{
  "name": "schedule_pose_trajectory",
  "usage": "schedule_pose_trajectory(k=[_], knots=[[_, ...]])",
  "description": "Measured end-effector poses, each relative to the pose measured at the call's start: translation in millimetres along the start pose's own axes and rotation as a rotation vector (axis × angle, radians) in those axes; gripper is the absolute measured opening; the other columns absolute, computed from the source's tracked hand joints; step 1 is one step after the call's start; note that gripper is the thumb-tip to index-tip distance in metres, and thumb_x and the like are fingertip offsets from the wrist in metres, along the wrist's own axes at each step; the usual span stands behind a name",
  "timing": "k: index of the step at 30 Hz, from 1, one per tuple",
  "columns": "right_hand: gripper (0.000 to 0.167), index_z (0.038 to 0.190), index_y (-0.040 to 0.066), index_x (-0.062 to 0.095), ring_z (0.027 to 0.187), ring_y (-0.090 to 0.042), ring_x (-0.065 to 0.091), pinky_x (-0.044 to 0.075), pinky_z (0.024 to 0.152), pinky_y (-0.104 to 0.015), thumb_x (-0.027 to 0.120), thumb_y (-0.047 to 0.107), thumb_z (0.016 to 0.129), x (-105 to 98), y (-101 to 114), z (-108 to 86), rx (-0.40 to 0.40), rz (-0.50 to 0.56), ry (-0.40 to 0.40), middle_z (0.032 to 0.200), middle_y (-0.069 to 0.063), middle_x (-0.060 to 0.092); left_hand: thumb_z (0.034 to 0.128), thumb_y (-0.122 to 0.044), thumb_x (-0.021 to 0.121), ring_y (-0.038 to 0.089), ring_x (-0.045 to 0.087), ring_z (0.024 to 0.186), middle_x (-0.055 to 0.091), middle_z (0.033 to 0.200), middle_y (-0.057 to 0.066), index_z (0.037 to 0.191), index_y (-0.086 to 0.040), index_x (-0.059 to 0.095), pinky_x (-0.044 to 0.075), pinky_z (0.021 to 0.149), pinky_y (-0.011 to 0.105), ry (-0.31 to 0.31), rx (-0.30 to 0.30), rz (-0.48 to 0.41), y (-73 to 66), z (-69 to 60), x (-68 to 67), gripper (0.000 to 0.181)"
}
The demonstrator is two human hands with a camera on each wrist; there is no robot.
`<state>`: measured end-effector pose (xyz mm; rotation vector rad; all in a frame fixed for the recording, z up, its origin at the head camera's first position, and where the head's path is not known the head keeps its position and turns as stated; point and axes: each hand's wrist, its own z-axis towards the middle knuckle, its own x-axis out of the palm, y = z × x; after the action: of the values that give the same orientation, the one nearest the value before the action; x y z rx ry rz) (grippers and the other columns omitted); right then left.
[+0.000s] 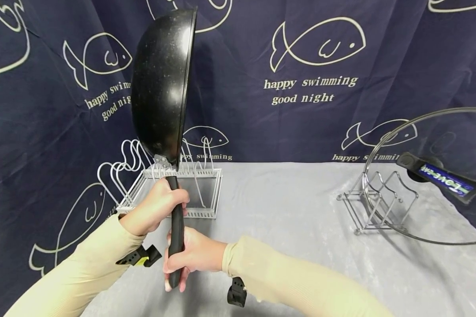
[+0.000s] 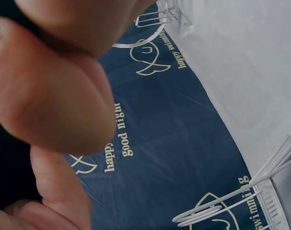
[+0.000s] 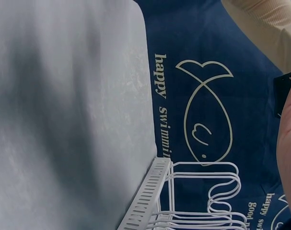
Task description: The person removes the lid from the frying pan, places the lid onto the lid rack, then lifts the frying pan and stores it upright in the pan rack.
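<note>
A black wok [image 1: 160, 83] is held upright on edge in the air, its rounded outside facing left and its long black handle [image 1: 177, 224] pointing down. My left hand [image 1: 156, 207] grips the upper part of that handle, close to the metal joint. Lower down, my right hand [image 1: 196, 251] holds the handle near its end, thumb across the front. Curled fingers [image 2: 54, 91] fill the left side of the left wrist view. Behind the wok stands a white wire rack [image 1: 218, 193], partly hidden by the wok and my left hand.
At right, a glass lid with a steel rim [image 1: 424, 116] and black handle [image 1: 416, 165] stands upright in a small chrome rack [image 1: 361, 193]. A grey-white cloth covers the table [image 1: 277, 211]. Dark blue fish-print curtain [image 1: 238, 88] hangs behind and at left.
</note>
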<state>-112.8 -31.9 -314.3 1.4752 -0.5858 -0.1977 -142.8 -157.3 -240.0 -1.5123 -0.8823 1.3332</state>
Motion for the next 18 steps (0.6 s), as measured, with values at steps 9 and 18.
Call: schedule_pose_trajectory(k=[9,18], knots=[[0.028,0.084,0.011,0.033,0.058,-0.012,0.061,0.051,0.047,-0.026,0.047,-0.013,0.083,3.0,-0.6,-1.5,0.031,0.04,0.009,0.067,-0.009,0.058,0.0728,0.0,0.051,0.013,0.058,0.051,0.053,0.053,0.001,0.063,-0.001,0.055,0.046,0.05,0.023,0.001,-0.047,0.013,2.0,-1.5,-0.3,0.011],[0.026,0.085,0.012,0.032,0.058,-0.013,0.062,0.05,0.048,-0.024,0.045,-0.01,0.082,1.9,3.1,-1.7,0.015,0.07,0.011,0.068,-0.004,0.058,0.0732,-0.003,0.051,0.012,0.058,0.051,0.052,0.052,0.0,0.061,-0.002,0.054,0.047,0.048,0.022,0.009,-0.066,0.031,0.1,4.6,-0.1,0.013]])
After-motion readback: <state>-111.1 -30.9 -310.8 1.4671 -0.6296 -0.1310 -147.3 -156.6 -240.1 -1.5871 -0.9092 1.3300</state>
